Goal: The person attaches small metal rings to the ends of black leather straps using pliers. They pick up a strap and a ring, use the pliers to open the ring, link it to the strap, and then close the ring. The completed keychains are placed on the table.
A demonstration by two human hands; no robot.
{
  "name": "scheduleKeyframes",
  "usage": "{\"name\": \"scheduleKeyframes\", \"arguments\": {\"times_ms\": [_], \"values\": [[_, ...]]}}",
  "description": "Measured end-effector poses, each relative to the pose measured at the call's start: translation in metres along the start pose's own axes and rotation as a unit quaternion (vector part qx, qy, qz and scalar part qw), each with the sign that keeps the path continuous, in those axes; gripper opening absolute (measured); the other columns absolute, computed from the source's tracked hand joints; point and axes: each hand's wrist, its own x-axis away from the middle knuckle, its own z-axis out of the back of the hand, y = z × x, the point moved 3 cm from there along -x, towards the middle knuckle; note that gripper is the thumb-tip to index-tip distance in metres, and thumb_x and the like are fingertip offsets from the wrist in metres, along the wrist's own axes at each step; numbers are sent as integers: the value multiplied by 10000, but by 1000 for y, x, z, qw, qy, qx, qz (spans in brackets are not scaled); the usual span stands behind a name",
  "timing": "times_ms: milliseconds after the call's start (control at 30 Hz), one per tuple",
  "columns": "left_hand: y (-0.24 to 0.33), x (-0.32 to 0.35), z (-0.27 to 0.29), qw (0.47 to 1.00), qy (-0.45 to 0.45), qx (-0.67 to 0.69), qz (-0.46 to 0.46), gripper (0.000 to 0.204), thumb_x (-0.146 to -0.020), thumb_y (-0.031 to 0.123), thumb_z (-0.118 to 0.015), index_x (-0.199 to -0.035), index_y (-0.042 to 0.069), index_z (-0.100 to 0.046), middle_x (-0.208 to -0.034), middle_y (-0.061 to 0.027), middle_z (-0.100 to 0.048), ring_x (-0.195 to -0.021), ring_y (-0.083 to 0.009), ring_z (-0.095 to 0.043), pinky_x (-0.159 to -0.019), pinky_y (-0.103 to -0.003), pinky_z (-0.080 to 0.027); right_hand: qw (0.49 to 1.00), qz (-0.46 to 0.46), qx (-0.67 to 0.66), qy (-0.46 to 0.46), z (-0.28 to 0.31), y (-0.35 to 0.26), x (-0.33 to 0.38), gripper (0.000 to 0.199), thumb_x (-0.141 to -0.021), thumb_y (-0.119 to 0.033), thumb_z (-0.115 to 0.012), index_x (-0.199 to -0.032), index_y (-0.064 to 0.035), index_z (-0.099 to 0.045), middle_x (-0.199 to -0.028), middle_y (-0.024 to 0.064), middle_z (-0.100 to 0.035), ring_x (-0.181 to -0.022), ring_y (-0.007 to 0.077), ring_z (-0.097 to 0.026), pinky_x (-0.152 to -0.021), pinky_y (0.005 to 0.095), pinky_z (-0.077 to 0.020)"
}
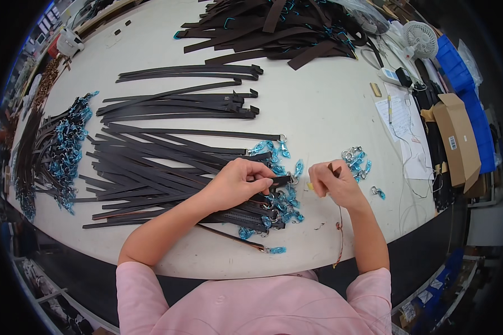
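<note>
Near the middle of the table, my left hand (237, 187) pinches the end of a black strap (281, 180) between thumb and fingers. A metal ring with a blue-wrapped clasp (298, 168) sits at that strap's tip. Just to its right, my right hand (343, 188) is closed in a fist around a small dark object (335, 169), mostly hidden by the fingers. A yellow bit (311, 186) shows beside those fingers, and a thin reddish cord (339, 240) hangs below. Under my left hand lies a heap of black straps (134, 167), many ending in blue-wrapped clasps (285, 204).
Loose blue-wrapped clasps (356, 161) lie right of my right hand. Sorted black straps (179, 106) lie farther back, beyond them a dark webbing pile (274, 33). More clasped straps (67, 156) are heaped at left. Papers (399, 120), a cardboard box (455, 142) and a fan (420, 39) stand right.
</note>
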Motion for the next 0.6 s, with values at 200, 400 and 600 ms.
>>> {"name": "scheduleKeyframes", "arguments": {"times_ms": [200,400,600], "values": [[0,1,-2,1000,9,-6,-19,273,-957,120,-680,-1153,-61,-738,-864,-86,-775,-804,-94,-717,-728,-253,-553,921,112,352,128,-35,-13,-13,147,-878,-108,-799,-1015,-75,-756,-841,37,-660,-627,142,-572,-581,286,-445],[-3,2,-3,999,25,12,-19,279,-925,84,-669,-1146,-71,-738,-884,-99,-781,-798,-94,-712,-754,-252,-561,852,201,478,72,-45,-7,-22,252,-784,-17,-808,-993,-50,-671,-852,60,-632,-641,199,-668,-581,314,-526],[-3,-2,-3,999,12,35,-16,256,-941,79,-671,-1139,-68,-739,-862,-72,-766,-760,-69,-673,-695,-235,-536,851,240,458,97,-48,-3,-24,258,-764,35,-777,-947,-43,-612,-823,50,-619,-596,160,-610,-554,286,-491]]}}
